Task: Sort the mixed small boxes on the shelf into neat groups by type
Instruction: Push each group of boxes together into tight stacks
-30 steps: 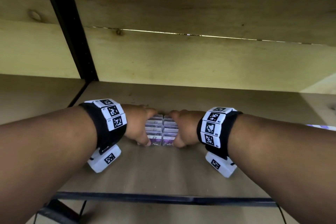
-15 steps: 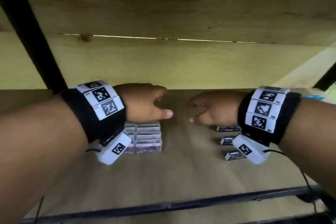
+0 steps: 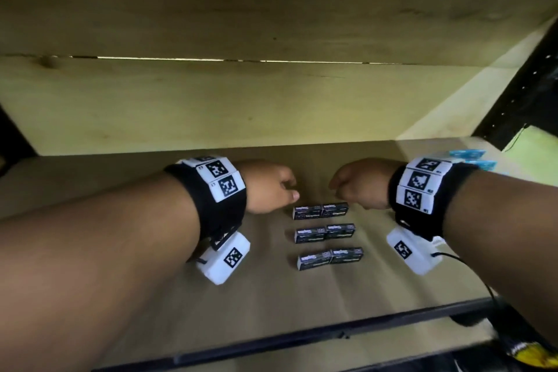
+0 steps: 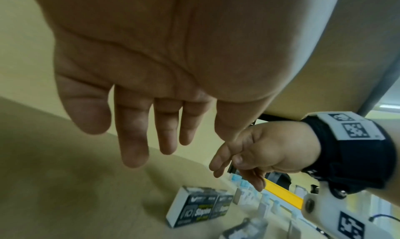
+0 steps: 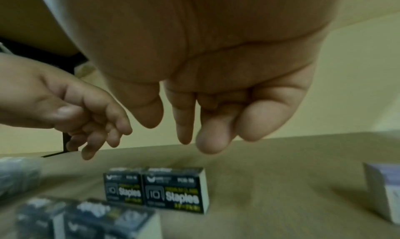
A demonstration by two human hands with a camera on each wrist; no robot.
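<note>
Several black staples boxes (image 3: 326,234) lie on the wooden shelf (image 3: 271,305) in three rows of two, side by side. My left hand (image 3: 273,187) hovers just left of the far row (image 3: 320,210), its fingers (image 4: 134,140) hanging loose and holding nothing. My right hand (image 3: 354,186) hovers just right of the same row, its fingers (image 5: 208,136) also relaxed and empty. The far pair of boxes (image 5: 173,191) stands below and between both hands, untouched. The right wrist view also shows a nearer, blurred pair (image 5: 90,220).
Light blue boxes (image 3: 471,157) sit at the shelf's far right behind my right wrist. A white and purple box (image 5: 385,191) stands to the right in the right wrist view. A black metal rail (image 3: 302,338) edges the shelf front. The wooden back wall (image 3: 241,106) is close behind.
Both hands let go of the purple box stack, lifted and moved right. They now hover over the black staples boxes; the purple stack is out of the head view.
</note>
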